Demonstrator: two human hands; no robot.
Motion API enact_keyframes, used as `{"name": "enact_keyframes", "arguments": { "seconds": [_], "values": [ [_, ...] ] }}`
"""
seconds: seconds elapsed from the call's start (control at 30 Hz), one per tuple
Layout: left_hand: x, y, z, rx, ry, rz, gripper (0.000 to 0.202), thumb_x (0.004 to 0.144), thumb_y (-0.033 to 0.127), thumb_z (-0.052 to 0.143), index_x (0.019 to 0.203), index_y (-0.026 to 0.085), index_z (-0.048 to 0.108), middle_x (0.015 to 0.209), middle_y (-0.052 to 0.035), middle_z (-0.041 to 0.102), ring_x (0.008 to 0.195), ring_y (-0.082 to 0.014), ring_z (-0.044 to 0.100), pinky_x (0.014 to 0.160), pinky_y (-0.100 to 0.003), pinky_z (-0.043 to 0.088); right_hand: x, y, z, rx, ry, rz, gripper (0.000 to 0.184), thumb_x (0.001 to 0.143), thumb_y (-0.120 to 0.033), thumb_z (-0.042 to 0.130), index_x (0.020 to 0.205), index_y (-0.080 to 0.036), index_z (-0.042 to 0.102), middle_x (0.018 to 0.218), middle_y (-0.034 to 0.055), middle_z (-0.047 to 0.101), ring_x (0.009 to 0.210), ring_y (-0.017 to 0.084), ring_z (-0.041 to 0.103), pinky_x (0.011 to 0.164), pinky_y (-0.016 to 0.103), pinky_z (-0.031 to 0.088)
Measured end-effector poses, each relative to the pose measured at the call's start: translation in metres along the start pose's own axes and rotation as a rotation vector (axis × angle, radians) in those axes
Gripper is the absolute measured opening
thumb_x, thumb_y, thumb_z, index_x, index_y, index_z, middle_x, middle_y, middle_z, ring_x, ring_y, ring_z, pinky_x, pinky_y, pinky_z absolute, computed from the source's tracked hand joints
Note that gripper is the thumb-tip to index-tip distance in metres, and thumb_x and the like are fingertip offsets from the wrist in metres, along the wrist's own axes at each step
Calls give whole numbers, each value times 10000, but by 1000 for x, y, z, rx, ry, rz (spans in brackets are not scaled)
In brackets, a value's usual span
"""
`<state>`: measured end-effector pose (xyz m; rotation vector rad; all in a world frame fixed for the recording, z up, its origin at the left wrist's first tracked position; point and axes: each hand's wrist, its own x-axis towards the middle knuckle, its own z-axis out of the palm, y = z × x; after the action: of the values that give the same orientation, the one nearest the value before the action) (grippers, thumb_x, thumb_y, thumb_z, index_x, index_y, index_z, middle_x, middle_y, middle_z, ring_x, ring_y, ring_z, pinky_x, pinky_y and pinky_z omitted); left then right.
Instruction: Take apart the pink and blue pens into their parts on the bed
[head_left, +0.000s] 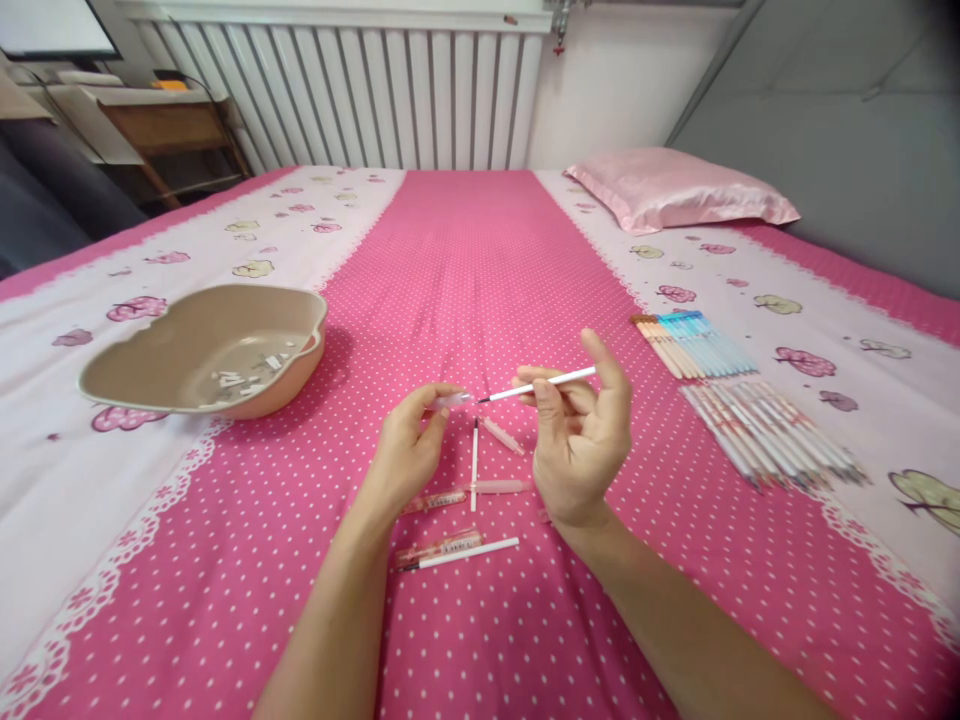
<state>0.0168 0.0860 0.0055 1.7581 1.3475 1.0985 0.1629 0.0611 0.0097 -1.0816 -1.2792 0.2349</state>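
Note:
My left hand [411,440] pinches a small translucent pen part [453,400] between thumb and fingers. In my right hand [581,440] is a white pen refill [536,385], its dark tip pointing left, close to the pen part; whether they touch I cannot tell. On the bedspread between my hands lie a second refill [475,450], a pink pen barrel [499,487] crossing it, and a short pink pen piece [502,436]. Nearer me, a third refill [469,553] rests beside a patterned pink pen part [439,548]. A similar patterned part [435,502] is partly behind my left wrist.
A beige basin [172,345] with small white pieces [232,381] stands left. Rows of blue-and-orange pens [697,345] and pale patterned pens [772,432] lie right. A pink pillow [682,188] sits at the back right, and a radiator [352,95] runs behind the bed.

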Motion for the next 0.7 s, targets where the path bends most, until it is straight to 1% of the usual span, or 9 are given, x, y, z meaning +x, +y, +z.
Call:
{"name": "enact_keyframes", "arguments": {
  "seconds": [0.1, 0.33, 0.57, 0.7],
  "values": [
    [0, 0, 0, -7, -15, -4, 244, 797, 189, 441, 976, 165, 604, 1019, -57, 635, 956, -194, 569, 857, -307, 411, 0, 0, -1, 0, -2, 11, 447, 910, -234, 364, 1340, -268, 244, 984, 63, 640, 923, 188, 643, 754, 359, 562],
    [-1, 3, -1, 0, -54, -21, 269, 782, 169, 439, 994, 161, 604, 995, -54, 637, 883, -188, 577, 797, -294, 430, 0, 1, 0, 89, 13, 32, 379, 900, -227, 415, 1268, -264, 331, 958, 44, 647, 921, 174, 644, 778, 344, 561],
    [-1, 4, -1, 18, -78, 9, 252, 805, 155, 430, 1000, 153, 590, 1000, -61, 633, 921, -195, 567, 836, -324, 414, -1, 6, 2, 152, 18, -36, 387, 877, -191, 467, 1249, -267, 392, 932, 19, 655, 887, 168, 653, 754, 341, 576],
    [-1, 3, 1, 29, -82, 41, 244, 822, 161, 437, 1013, 158, 588, 1000, -59, 638, 924, -193, 573, 834, -317, 422, 0, 7, 2, 140, -3, -18, 391, 870, -186, 483, 1247, -272, 424, 935, 18, 663, 886, 163, 650, 747, 331, 577]
  ]
}}
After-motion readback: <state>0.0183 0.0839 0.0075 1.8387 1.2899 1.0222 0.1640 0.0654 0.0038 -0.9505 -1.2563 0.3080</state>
